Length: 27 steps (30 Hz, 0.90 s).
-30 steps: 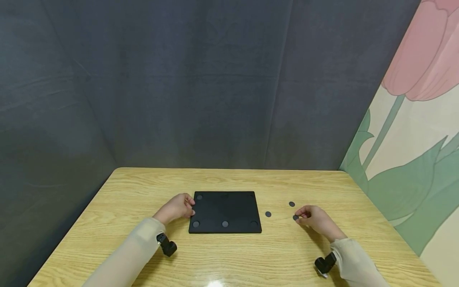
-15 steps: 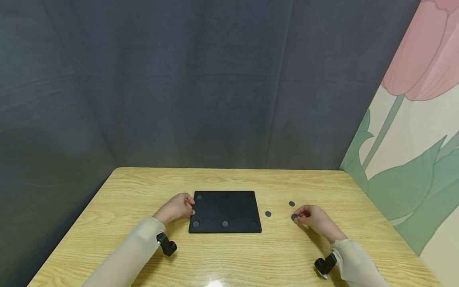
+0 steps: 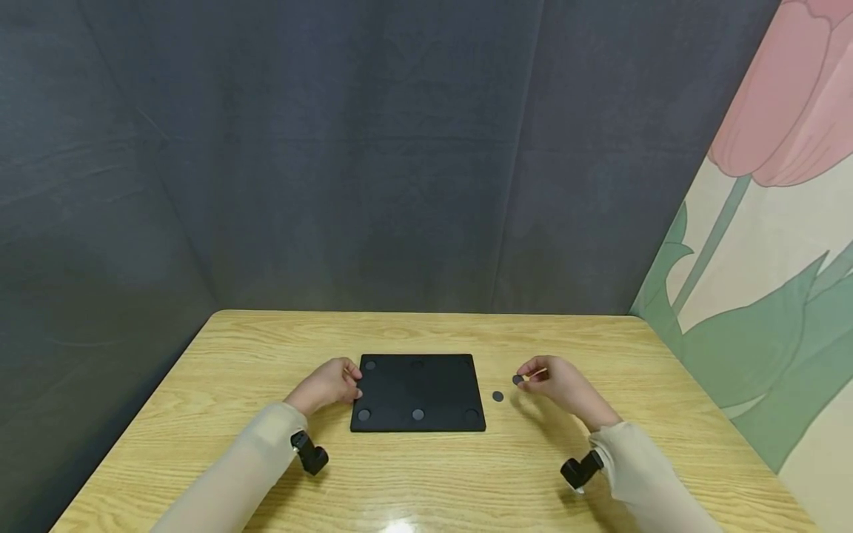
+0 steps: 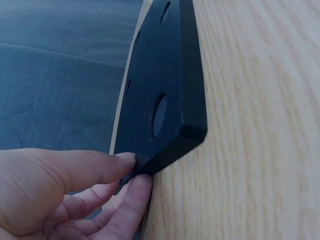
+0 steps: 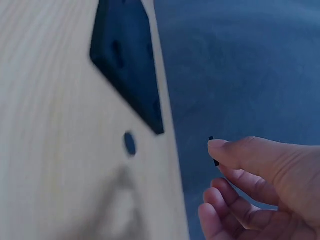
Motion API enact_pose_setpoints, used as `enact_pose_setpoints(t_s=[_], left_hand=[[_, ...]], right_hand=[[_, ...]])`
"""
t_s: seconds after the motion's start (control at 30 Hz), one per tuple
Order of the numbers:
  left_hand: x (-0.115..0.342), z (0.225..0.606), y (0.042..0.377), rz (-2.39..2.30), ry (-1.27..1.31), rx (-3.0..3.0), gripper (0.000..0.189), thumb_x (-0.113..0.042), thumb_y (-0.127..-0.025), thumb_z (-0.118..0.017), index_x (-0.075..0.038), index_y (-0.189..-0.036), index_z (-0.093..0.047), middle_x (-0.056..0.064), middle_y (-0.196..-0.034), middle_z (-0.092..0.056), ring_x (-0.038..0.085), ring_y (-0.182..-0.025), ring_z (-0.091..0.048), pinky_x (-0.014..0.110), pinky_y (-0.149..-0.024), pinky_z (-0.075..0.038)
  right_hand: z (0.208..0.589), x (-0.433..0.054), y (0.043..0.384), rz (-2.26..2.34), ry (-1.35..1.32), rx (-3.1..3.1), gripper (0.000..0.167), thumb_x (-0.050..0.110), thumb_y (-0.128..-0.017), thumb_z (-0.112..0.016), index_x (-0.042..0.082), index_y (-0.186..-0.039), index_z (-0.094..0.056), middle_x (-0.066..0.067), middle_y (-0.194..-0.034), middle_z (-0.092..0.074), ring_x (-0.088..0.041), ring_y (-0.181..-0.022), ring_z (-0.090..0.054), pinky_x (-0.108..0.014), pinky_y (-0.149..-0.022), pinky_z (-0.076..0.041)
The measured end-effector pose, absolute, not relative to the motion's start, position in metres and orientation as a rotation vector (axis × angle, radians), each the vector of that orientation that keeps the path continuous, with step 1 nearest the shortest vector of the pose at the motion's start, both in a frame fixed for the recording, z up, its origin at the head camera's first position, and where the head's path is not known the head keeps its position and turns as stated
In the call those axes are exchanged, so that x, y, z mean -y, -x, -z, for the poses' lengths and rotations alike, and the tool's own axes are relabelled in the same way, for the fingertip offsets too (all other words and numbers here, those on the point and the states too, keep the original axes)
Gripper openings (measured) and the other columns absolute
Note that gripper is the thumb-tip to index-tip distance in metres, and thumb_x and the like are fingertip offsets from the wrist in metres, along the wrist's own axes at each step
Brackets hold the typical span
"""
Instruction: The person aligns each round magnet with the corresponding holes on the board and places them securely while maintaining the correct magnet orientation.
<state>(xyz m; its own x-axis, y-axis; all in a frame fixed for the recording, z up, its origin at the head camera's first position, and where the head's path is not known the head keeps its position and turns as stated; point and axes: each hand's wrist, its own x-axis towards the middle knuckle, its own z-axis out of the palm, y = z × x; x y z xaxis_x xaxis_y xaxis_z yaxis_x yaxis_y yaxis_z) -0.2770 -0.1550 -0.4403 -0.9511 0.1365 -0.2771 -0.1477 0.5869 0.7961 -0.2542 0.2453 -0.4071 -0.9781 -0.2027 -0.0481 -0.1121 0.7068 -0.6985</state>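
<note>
A black rectangular board (image 3: 426, 389) with round recesses lies on the table. Grey discs fill the recesses at its far left, near left and near middle; the others look dark. My left hand (image 3: 331, 383) grips the board's left edge, thumb on the top face and a finger against the side in the left wrist view. To the right of the board, my right hand (image 3: 563, 386) pinches a small dark disc (image 3: 517, 380) between thumb and finger, held above the table. Another dark disc (image 3: 497, 396) lies flat on the wood between that hand and the board.
The wood-grain table (image 3: 426, 474) reaches back to a dark grey curtain (image 3: 373, 163). A wall with painted tulips (image 3: 766, 333) borders the right side. Each wrist carries a small black camera.
My right hand has lifted the pinched disc and moved left and away from me, toward the board. A disc seen beyond that hand is now hidden behind it. The left hand keeps still.
</note>
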Motion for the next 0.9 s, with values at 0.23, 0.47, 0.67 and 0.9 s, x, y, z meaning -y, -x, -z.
enact_pose_setpoints(t_s=[0.23,0.47,0.67,0.9], left_hand=[[0.154,0.441,0.277,-1.313,0.011,-2.505,0.027,0.008,-0.081,-0.069,0.001,-0.102,-0.055,0.011,-0.084,-0.054,0.019,-0.069,-0.053,0.028,-0.061,-0.047],[0.154,0.44,0.277,-1.303,0.014,-2.515,0.027,0.008,-0.08,-0.069,0.001,-0.102,-0.055,0.01,-0.084,-0.054,0.019,-0.069,-0.053,0.028,-0.061,-0.046],[0.154,0.44,0.276,-1.298,0.02,-2.514,0.027,0.008,-0.081,-0.069,0.001,-0.102,-0.055,0.01,-0.084,-0.054,0.019,-0.068,-0.053,0.028,-0.061,-0.046],[0.154,0.44,0.276,-1.303,0.017,-2.516,0.026,0.008,-0.081,-0.069,0.001,-0.102,-0.055,0.011,-0.083,-0.054,0.019,-0.068,-0.054,0.028,-0.061,-0.047]], right_hand=[[0.392,-0.219,0.265,1.142,0.296,-2.767,0.018,0.017,-0.088,-0.071,0.006,-0.1,-0.066,-0.007,-0.1,-0.064,-0.02,-0.09,-0.059,-0.031,-0.073,-0.049],[0.38,-0.186,0.276,1.159,0.396,-2.751,0.014,0.013,-0.087,-0.071,0.006,-0.098,-0.067,-0.005,-0.096,-0.066,-0.018,-0.087,-0.06,-0.032,-0.074,-0.05],[0.375,-0.163,0.289,1.212,0.399,-2.677,0.012,0.008,-0.088,-0.069,0.004,-0.099,-0.066,-0.007,-0.094,-0.067,-0.019,-0.083,-0.063,-0.034,-0.076,-0.052],[0.369,-0.145,0.301,1.206,0.389,-2.7,0.013,0.009,-0.087,-0.07,0.003,-0.097,-0.066,-0.007,-0.093,-0.067,-0.017,-0.08,-0.061,-0.03,-0.075,-0.051]])
